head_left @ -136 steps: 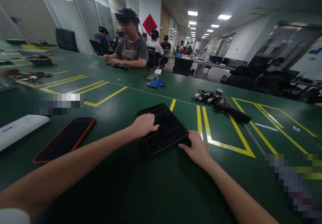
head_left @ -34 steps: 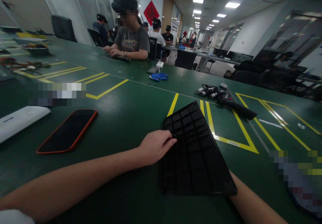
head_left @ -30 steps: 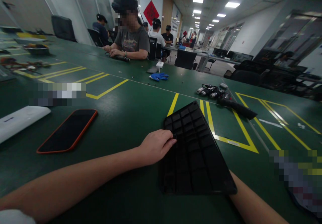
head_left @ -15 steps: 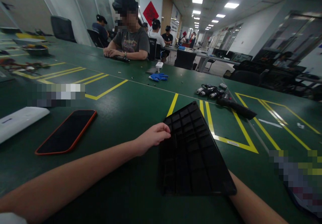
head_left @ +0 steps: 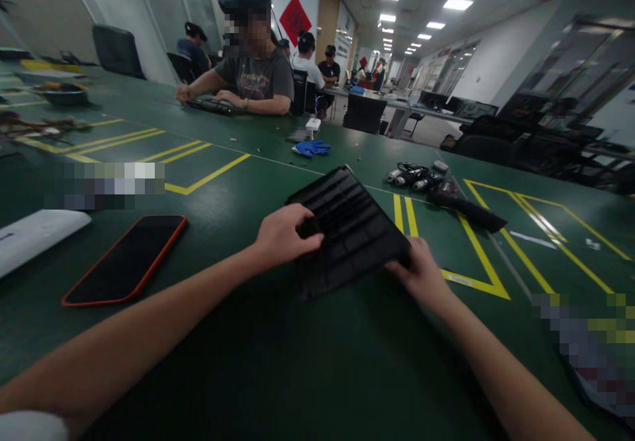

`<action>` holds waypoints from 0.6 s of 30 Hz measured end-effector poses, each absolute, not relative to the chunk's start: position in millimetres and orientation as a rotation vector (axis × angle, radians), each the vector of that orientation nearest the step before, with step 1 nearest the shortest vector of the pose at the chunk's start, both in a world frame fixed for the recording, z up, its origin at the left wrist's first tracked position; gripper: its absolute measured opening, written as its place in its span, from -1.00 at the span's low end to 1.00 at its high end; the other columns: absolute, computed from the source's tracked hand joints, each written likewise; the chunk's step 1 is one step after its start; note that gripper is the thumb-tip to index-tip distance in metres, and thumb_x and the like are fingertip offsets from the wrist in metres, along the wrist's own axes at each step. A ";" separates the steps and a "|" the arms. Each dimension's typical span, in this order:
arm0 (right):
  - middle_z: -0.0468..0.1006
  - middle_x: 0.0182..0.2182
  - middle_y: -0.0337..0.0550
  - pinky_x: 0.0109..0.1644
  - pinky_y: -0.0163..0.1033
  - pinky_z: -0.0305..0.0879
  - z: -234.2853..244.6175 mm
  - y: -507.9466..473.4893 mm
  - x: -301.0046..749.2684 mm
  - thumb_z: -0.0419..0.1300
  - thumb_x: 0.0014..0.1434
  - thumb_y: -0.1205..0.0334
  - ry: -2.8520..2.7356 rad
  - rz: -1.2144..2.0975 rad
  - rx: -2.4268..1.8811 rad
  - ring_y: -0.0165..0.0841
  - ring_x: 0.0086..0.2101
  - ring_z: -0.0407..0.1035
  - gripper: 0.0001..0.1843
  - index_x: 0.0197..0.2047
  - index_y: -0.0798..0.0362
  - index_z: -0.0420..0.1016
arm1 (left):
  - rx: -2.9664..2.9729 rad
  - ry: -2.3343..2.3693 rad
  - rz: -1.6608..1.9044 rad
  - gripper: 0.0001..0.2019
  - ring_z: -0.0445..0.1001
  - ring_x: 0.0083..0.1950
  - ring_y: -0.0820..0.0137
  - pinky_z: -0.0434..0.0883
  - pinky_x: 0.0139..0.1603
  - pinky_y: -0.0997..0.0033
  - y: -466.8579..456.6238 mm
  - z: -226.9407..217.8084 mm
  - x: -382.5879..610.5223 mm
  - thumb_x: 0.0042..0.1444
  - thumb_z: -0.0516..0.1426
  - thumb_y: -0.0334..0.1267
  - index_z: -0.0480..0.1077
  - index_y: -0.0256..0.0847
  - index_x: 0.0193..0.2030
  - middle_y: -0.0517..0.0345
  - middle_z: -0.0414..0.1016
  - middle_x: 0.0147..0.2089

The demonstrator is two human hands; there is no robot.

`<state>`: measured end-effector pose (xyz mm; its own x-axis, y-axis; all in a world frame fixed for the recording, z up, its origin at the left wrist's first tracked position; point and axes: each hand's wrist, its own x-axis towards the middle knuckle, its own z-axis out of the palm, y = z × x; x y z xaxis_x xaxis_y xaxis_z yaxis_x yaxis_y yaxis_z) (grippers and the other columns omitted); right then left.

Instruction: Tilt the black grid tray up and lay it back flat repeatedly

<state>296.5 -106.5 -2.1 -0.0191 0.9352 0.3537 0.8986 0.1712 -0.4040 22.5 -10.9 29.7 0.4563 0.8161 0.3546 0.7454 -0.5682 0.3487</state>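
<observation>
A flat black compartment tray (head_left: 354,219), with ridges dividing its face into a grid, is held tilted above the green table. My left hand (head_left: 285,235) is closed at its left edge, thumb and forefinger curled over the ridged face; the dark patch between them is hard to make out. At the tray's lower right corner, my right hand (head_left: 421,272) grips the rim, thumb in front and the other fingers mostly hidden. Motion blurs the lower edge of the tray.
An orange-edged phone (head_left: 126,260) and a white object (head_left: 37,236) lie at left. Beyond the tray are a blue glove (head_left: 311,149) and black cylindrical parts with cables (head_left: 414,176). Yellow tape marks the green table (head_left: 238,219). A person (head_left: 255,71) sits across it.
The tray has moved up, away from me and slightly left, and its face now tips flatter. My right hand, hidden behind it before, now shows at its corner.
</observation>
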 end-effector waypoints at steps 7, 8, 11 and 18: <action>0.44 -0.05 0.16 0.02 0.09 0.21 -7.3 -87.1 359.9 0.09 0.07 -0.06 -1.447 -0.074 -2.295 0.08 0.02 0.19 -0.37 0.11 0.17 0.28 | 2.214 2.247 0.288 -0.48 0.45 -0.12 -0.02 0.35 -0.27 0.20 84.4 34.1 -20.1 -0.02 0.06 0.13 0.47 -0.37 -0.25 -0.27 0.49 -0.16; 0.44 -0.04 0.16 0.03 0.10 0.20 -9.9 -86.0 367.0 0.07 0.08 -0.06 -1.454 -0.078 -2.346 0.08 0.01 0.20 -0.37 0.11 0.18 0.28 | 2.184 2.277 0.242 -0.45 0.44 -0.10 -0.04 0.36 -0.26 0.19 90.9 32.0 -24.8 -0.02 0.05 0.14 0.47 -0.40 -0.24 -0.30 0.48 -0.15; 0.39 0.02 0.19 0.06 0.16 0.18 -15.3 -85.0 381.0 0.01 0.11 -0.09 -1.527 -0.024 -2.457 0.07 0.01 0.23 -0.36 0.12 0.19 0.29 | 2.148 2.304 0.207 -0.42 0.42 -0.07 -0.07 0.37 -0.21 0.15 97.7 28.9 -32.4 0.04 0.00 0.14 0.45 -0.45 -0.18 -0.36 0.46 -0.11; 0.24 0.17 0.24 0.18 0.40 -0.12 -3.9 -91.5 331.7 -0.09 0.17 -0.10 -1.634 -0.310 -2.270 0.14 0.20 -0.01 -0.31 0.20 0.24 0.17 | 2.525 1.718 0.873 -0.49 0.35 0.10 0.23 0.30 0.10 0.22 52.4 28.1 0.1 0.08 -0.17 -0.53 0.23 -0.44 0.18 -0.20 0.38 0.09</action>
<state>331.7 -91.5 -3.9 0.3201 0.8762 0.3603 0.9473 -0.2904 -0.1353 0.1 52.4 28.1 0.2639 0.8500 0.4560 0.8694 -0.4144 0.2692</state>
